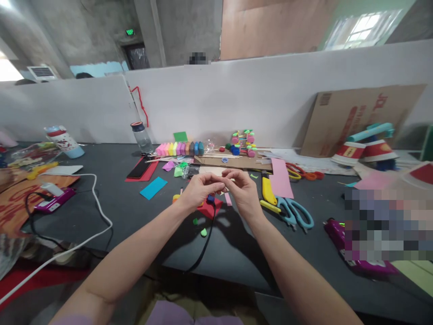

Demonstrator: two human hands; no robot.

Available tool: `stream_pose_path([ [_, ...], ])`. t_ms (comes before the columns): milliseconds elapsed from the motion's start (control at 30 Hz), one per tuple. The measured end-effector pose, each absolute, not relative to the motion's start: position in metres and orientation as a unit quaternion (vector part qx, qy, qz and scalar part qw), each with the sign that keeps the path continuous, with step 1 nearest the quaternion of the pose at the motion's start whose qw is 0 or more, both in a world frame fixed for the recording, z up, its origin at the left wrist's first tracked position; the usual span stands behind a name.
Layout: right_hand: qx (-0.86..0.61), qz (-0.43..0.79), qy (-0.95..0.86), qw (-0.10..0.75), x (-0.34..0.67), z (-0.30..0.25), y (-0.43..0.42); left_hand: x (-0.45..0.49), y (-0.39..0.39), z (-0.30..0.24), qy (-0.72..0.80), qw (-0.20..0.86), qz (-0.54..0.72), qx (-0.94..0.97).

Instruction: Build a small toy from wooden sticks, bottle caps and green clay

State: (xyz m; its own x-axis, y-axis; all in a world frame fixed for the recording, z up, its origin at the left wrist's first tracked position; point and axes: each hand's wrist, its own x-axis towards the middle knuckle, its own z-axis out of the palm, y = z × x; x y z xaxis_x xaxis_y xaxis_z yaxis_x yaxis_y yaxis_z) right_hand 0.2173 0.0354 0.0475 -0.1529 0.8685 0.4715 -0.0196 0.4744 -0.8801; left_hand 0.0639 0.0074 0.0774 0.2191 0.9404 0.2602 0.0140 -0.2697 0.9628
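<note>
My left hand [199, 188] and my right hand [242, 189] meet above the dark table [111, 198], fingertips pinched together on something small and pale that I cannot make out. Under them lie a red paper piece [209, 208], a pink strip [228, 199] and small green scraps [203, 232]. A black cable [207, 239] runs from below my left hand towards me. A yellow utility knife [268, 190] and teal scissors [295, 212] lie just right of my right hand.
A row of coloured foam blocks [179, 148], a water bottle [141, 136], a blue paper rectangle [153, 188] and a black phone on red paper [139, 169] lie beyond. White cable [98, 203] and purple device [54, 201] sit left. Cardboard [358, 117], paper cups [363, 151] and a pink sheet [280, 177] stand right.
</note>
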Motion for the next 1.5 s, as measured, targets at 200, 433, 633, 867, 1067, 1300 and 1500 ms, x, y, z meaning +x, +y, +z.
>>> stream_pose_path([
  [200,-0.286,0.556,-0.609,0.489,0.219,0.049,0.036,0.062,0.004,0.086,0.368,0.457,0.500,0.637],
  [433,-0.267,0.622,-0.573,0.462,0.223,0.050,0.037,0.054,0.008,0.090,0.372,0.422,0.513,0.648],
  [633,-0.258,0.636,-0.549,0.477,0.222,0.047,0.039,0.063,0.007,0.086,0.374,0.416,0.521,0.645],
  [867,-0.247,0.642,-0.539,0.485,0.221,0.046,0.040,0.064,0.014,0.084,0.367,0.444,0.502,0.645],
  [1067,-0.242,0.652,-0.540,0.474,0.221,0.047,0.040,0.060,0.016,0.087,0.361,0.452,0.483,0.657],
  [1300,-0.246,0.663,-0.525,0.473,0.222,0.044,0.042,0.062,0.015,0.083,0.371,0.434,0.492,0.657],
  [1500,-0.244,0.679,-0.508,0.471,0.222,0.043,0.041,0.059,0.018,0.081,0.368,0.425,0.487,0.669],
])
